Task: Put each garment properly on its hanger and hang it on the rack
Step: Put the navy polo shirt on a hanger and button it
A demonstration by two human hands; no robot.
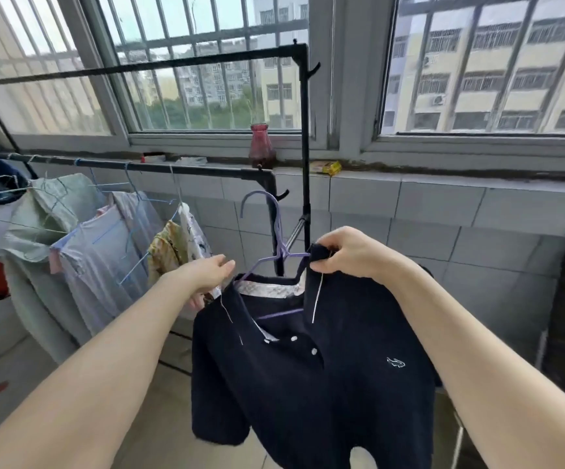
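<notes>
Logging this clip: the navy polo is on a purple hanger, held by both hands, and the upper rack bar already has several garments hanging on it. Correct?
Not quite. In the head view the upper rack bar is bare; the hung garments are on the lower bar. The rest holds: the navy polo sits on a purple hanger, held by the left hand and right hand.

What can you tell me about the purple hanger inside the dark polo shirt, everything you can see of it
The purple hanger looks like thin coated wire, with a curved hook at the top that points left and catches on nothing. Its twisted neck rises out of the collar of the navy polo shirt; one shoulder arm runs right toward the right hand, which pinches the collar there, and a lower stretch shows through the open neck. The rest is hidden under the fabric. The left hand is at the collar's other side. The hanger sits tilted, in front of the black rack.
</notes>
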